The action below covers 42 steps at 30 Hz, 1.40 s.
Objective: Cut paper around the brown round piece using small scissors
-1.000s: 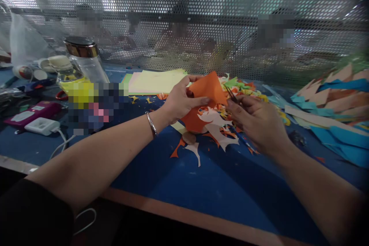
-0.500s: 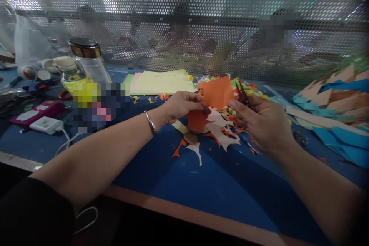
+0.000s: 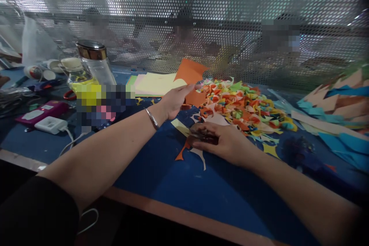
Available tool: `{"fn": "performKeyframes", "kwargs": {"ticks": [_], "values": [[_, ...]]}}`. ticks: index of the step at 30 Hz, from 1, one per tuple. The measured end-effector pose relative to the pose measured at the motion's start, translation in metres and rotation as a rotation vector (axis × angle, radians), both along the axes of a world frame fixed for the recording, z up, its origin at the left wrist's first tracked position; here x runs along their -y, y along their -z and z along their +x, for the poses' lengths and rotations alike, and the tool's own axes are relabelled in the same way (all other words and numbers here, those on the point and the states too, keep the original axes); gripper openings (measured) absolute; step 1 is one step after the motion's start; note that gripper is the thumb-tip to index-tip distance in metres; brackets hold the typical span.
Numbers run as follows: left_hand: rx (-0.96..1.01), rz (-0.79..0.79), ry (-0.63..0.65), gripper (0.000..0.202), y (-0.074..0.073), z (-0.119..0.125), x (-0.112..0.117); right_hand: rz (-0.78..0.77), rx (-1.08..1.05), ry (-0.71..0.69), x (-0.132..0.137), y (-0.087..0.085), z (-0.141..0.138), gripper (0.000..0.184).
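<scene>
My left hand [image 3: 176,100] is closed on a sheet of orange paper [image 3: 190,71], which rises above the fingers. More orange paper shows below the fingertips. My right hand [image 3: 216,138] is lower and nearer to me, just above the blue tabletop [image 3: 161,173]. Its thumb and fingers close around a small dark brownish thing [image 3: 198,130], blurred and partly hidden. Under and beside the right fingers lie a pale yellow paper strip [image 3: 180,127], an orange offcut [image 3: 181,153] and a pale pink offcut [image 3: 200,157].
A heap of coloured paper scraps [image 3: 245,103] lies beyond my right hand. Paper sheets [image 3: 152,84] are stacked at the back. To the left stand bottles [image 3: 98,65] and a white charger [image 3: 51,124]. Folded paper pieces [image 3: 340,123] lie right, before a perforated metal screen [image 3: 219,15].
My left hand has brought the orange paper left and up. My right hand has left the sheet's right edge and come down and left to the offcuts. The scrap heap is now uncovered.
</scene>
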<state>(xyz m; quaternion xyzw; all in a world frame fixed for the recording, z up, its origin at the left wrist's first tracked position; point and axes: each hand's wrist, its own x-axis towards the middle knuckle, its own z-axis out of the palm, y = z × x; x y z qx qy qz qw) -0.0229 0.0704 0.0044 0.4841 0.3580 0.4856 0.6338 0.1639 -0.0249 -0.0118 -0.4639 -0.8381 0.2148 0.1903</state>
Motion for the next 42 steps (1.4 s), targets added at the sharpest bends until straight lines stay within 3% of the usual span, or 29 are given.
{"fn": "performKeyframes", "kwargs": {"ticks": [5, 9, 14, 22, 30, 39, 42], "values": [[-0.022, -0.005, 0.077, 0.024, -0.001, 0.001, 0.003, -0.017, 0.066, -0.010, 0.000, 0.003, -0.001, 0.041], [0.018, -0.049, 0.132, 0.020, -0.001, 0.002, 0.003, -0.026, 0.027, -0.102, -0.001, 0.002, 0.001, 0.036], [0.036, -0.052, 0.228, 0.017, 0.000, 0.001, 0.003, -0.141, -0.007, -0.100, 0.001, -0.006, -0.002, 0.031], [0.048, -0.106, 0.234, 0.021, 0.000, 0.006, 0.009, -0.270, -0.354, -0.028, 0.002, -0.014, 0.005, 0.033], [0.029, -0.196, 0.352, 0.021, 0.005, 0.021, 0.023, -0.078, -0.583, 0.338, -0.001, -0.023, 0.021, 0.047], [0.083, -0.216, 0.469, 0.030, 0.002, 0.025, 0.035, 0.048, -0.524, 0.377, -0.010, -0.018, 0.024, 0.047], [0.094, -0.170, 0.494, 0.016, 0.005, 0.024, 0.036, 0.057, -0.529, 0.367, -0.012, -0.015, 0.027, 0.043]]}}
